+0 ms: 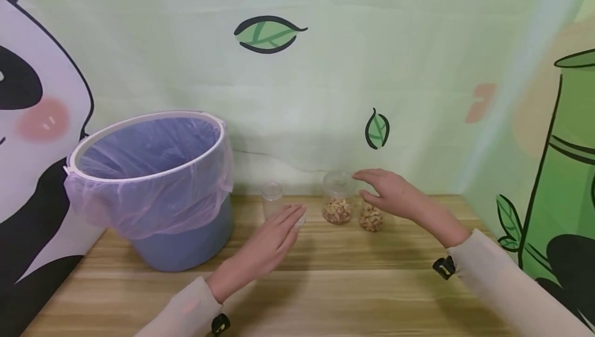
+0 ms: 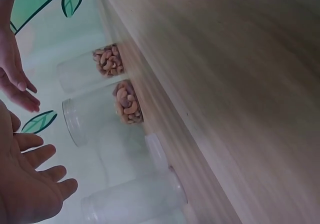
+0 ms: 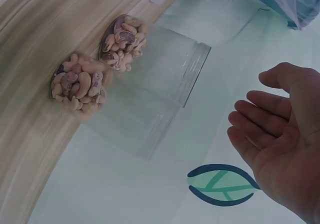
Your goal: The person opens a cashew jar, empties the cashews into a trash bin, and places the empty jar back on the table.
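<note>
left hand (image 1: 260,251), lower centre, has loose, empty fingers; right hand (image 1: 397,195), fingers likewise, hovers nearer, above the upright narrow jar (image 1: 372,219)

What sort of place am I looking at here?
Probably a staged indoor workspace: a cartoon panda backdrop behind a wood-grain tabletop, which holds a bag-lined bin and jars of nuts.

- The head camera is looking forward and down from farthest back, taking in the left hand (image 1: 260,249) and right hand (image 1: 395,195).
- The left wrist camera is facing the backdrop (image 1: 325,78) from nearer, rolled sideways.
- The right wrist camera is looking close up, also rolled.
- All three are sharing the wide nut jar (image 1: 338,210) and narrow nut jar (image 1: 371,219).
</note>
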The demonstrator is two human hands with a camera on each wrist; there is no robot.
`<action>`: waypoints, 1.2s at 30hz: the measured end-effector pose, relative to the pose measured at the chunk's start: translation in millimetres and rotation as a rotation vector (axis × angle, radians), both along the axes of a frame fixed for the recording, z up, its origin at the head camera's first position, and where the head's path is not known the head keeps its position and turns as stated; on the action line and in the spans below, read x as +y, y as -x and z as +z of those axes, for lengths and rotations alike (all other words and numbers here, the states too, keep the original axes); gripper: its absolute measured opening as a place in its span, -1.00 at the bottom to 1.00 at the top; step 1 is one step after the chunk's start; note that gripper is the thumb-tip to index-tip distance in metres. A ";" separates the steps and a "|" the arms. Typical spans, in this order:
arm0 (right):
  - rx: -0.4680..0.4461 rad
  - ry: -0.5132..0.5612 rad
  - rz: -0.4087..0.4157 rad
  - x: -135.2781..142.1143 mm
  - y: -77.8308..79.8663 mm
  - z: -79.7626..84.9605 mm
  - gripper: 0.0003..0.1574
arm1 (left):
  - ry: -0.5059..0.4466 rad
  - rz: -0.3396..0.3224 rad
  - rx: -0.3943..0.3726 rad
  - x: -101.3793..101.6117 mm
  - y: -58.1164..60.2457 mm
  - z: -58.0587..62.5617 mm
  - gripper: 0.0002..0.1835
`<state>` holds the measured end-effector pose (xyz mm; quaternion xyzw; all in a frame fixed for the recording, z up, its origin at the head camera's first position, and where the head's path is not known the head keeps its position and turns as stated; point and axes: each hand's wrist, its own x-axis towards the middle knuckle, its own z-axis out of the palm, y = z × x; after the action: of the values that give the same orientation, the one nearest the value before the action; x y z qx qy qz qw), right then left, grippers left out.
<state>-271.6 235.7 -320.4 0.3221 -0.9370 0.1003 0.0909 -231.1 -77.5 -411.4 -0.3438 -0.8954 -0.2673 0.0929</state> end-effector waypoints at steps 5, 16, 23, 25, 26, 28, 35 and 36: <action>-0.010 -0.006 -0.003 -2.5 6.8 2.9 -0.47 | -0.034 -0.037 -0.016 10.9 9.8 -2.3 -0.49; -0.034 -0.013 -0.017 0.4 14.4 6.7 -0.49 | -0.077 -0.022 -0.181 29.8 22.7 -10.0 -0.39; -0.036 -0.025 -0.031 4.8 19.1 5.4 -0.48 | -0.117 0.055 -0.230 45.2 32.1 -16.5 -0.35; -0.038 -0.023 -0.030 5.0 20.3 4.8 -0.48 | -0.145 0.085 -0.256 49.4 36.5 -18.9 -0.33; -0.039 -0.021 -0.030 5.1 21.0 4.4 -0.49 | -0.160 0.098 -0.268 51.4 39.0 -20.0 -0.32; -0.040 -0.019 -0.031 5.2 22.1 4.0 -0.49 | -0.197 0.122 -0.300 55.0 43.9 -22.0 -0.29; -0.077 -0.002 -0.033 2.9 27.0 4.8 -0.49 | -0.307 0.183 -0.394 65.1 58.2 -27.0 -0.14; -0.078 -0.003 -0.033 2.1 28.1 4.3 -0.49 | -0.322 0.191 -0.410 66.7 60.2 -27.4 -0.11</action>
<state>-299.6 237.8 -316.0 0.3028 -0.9451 0.1097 0.0553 -291.4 -10.8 -438.8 -0.1775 -0.8697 -0.4605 -0.0121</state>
